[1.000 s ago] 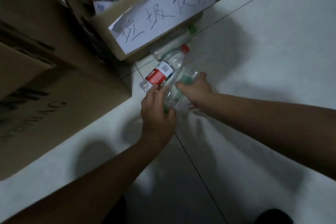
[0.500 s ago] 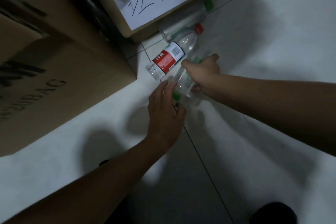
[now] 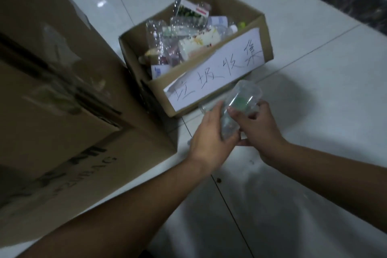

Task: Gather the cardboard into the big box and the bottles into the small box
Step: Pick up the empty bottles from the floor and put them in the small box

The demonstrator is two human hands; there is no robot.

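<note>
- Big box (image 3: 62, 94): fills 9 o'clock side.
- Small box (image 3: 159, 88): 12 o'clock, open, part-full of plastic bottles (image 3: 159, 37); paper label (image 3: 217, 73) on near wall.
- Left hand (image 3: 209, 140): fingers curled round lower end of clear bottle (image 3: 243, 100).
- Right hand (image 3: 259, 130): thumb and fingers grip same bottle, at 5 o'clock of small box, apparently clear of floor (image 3: 314, 58).
- Step: carrying bottle to small box.
- Next, likely: lift toward 11 o'clock over near wall, release.

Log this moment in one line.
left hand: grips clear bottle | right hand: grips clear bottle | place: in front of small box | state: not yet boxed
</note>
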